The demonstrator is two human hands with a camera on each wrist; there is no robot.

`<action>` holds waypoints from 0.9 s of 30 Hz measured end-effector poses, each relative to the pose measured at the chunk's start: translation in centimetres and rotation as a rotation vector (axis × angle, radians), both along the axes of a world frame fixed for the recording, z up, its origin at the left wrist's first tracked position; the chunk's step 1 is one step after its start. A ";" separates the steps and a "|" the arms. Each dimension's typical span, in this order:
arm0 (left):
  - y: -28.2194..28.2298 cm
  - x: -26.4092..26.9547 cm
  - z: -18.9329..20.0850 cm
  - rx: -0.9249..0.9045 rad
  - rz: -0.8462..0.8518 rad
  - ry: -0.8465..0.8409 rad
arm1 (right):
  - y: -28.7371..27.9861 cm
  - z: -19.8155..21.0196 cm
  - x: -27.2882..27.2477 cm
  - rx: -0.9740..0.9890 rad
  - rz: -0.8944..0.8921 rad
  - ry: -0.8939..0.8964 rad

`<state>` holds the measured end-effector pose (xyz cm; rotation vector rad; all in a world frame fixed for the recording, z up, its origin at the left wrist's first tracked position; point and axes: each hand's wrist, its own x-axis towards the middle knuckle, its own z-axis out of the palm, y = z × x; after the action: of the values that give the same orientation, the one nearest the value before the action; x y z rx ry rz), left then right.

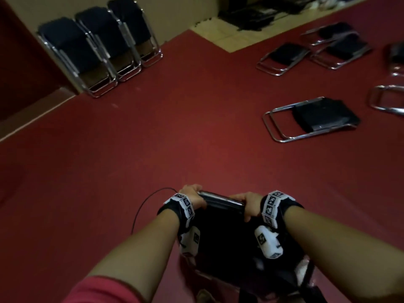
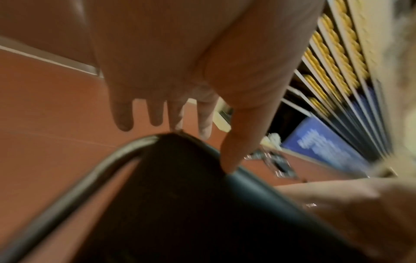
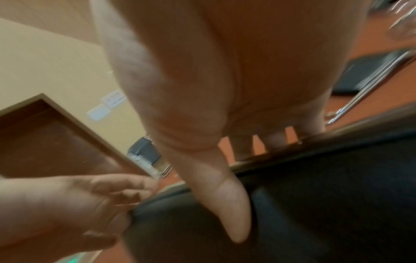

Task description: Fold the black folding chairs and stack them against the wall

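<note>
I hold a black folding chair just in front of me, folded flat and upright over the red floor. My left hand grips one end of its top edge, thumb pressed on the black padding and fingers curled over the far side. My right hand grips the other end the same way, fingers hooked over the metal bar. Both wrists wear white bands printed with black square code patterns; I can read no words on them. Farther off to my right, several folded chairs lie flat on the floor. Far ahead on my left, three folded chairs lean side by side against the cream wall. A small paper on that wall is too blurred to read.
</note>
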<state>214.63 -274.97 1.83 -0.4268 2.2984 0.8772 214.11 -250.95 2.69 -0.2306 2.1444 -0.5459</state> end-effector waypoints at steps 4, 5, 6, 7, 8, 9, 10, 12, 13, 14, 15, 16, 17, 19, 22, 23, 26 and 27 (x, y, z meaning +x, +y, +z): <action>-0.2 1.3 0.5 0.042 -0.133 -0.022 | 0.8 0.5 3.6 0.048 -0.163 0.029; 0.0 1.6 0.3 0.058 -0.150 -0.012 | 1.0 0.4 4.4 0.039 -0.203 0.052; 0.2 1.8 0.1 0.069 -0.167 -0.005 | 1.1 0.2 5.1 0.037 -0.233 0.084; 0.2 1.9 0.0 0.066 -0.169 -0.004 | 0.9 -0.1 5.7 0.041 -0.245 0.121; 0.3 2.0 -0.3 0.059 -0.169 0.001 | 0.8 -0.4 6.3 0.042 -0.254 0.153; 0.3 2.3 -0.4 0.055 -0.163 -0.001 | 0.5 -0.7 6.9 0.040 -0.262 0.176; 0.2 2.6 -0.6 0.056 -0.161 -0.001 | 0.4 -0.8 7.3 0.040 -0.266 0.188; -0.1 3.2 -0.9 0.055 -0.151 0.013 | 0.5 -0.9 8.3 0.072 -0.263 0.203; -0.3 3.6 -1.1 0.058 -0.135 0.028 | 1.0 -0.9 8.9 0.099 -0.273 0.210; -0.5 4.0 -1.4 0.063 -0.119 0.050 | 1.7 -0.7 9.5 0.131 -0.295 0.215; -0.8 4.5 -1.7 0.071 -0.100 0.068 | 2.6 -0.6 10.2 0.167 -0.315 0.224; -0.9 5.0 -1.8 0.079 -0.089 0.078 | 3.7 -0.5 11.1 0.204 -0.331 0.239; -1.1 5.2 -2.0 0.082 -0.074 0.077 | 4.8 -0.3 12.0 0.239 -0.341 0.270; -1.0 6.2 -2.0 0.076 -0.052 0.079 | 6.7 -0.4 14.6 0.285 -0.394 0.331; -1.2 7.9 -1.9 0.048 -0.009 0.107 | 8.7 -1.3 18.6 0.278 -0.575 0.345; -1.4 8.5 -2.1 0.046 0.010 0.108 | 9.1 -1.6 19.8 0.239 -0.654 0.331; -2.0 10.6 -2.1 0.051 0.041 0.109 | 10.0 -2.5 22.9 0.085 -0.850 0.310; -2.3 11.2 -2.4 0.058 0.054 0.116 | 10.0 -2.8 23.6 0.045 -0.904 0.319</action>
<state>225.80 -277.30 -0.54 -0.4246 2.3697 1.0167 237.75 -240.90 -0.09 0.7657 2.5051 -1.0100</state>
